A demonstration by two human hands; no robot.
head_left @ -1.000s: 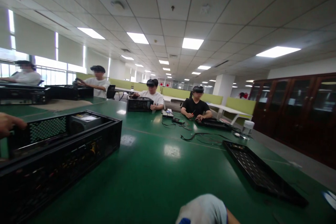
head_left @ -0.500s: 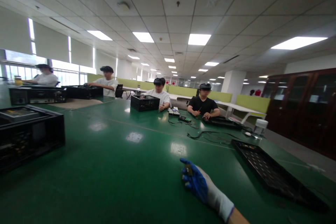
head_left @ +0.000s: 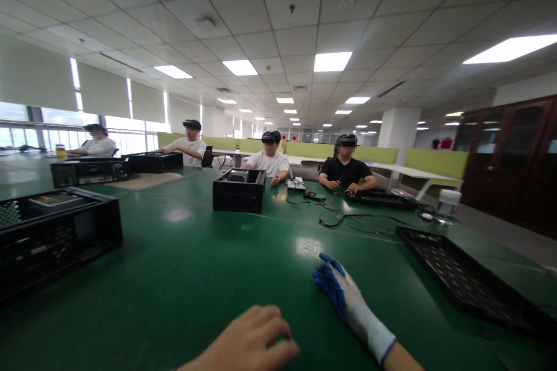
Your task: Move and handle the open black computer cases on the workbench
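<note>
My right hand [head_left: 342,290], in a white glove with blue-coated fingers, is above the green table [head_left: 183,278] right of centre. Its palm faces down and left; the fingers are bent with one stretched further out. Whatever lies under those fingers is hidden. At the bottom centre, my left hand [head_left: 252,339] is bare and slightly blurred, its fingers loosely bent and its thumb apart, with nothing visible in it. To the right of the glove lies a long black panel [head_left: 461,275] with rows of light spots. On the left stands an open black computer case [head_left: 65,237].
A second black case [head_left: 238,194] stands mid-table before a person [head_left: 267,159] in white. Beyond the loose black cables [head_left: 361,221], a person [head_left: 347,168] in black works at a dark panel. A clear jar [head_left: 448,206] stands at the right.
My left hand has entered from below. My right hand has turned palm down, hiding the small brownish piece seen in it earlier. The mid-table case has come nearer, and the view has shifted.
</note>
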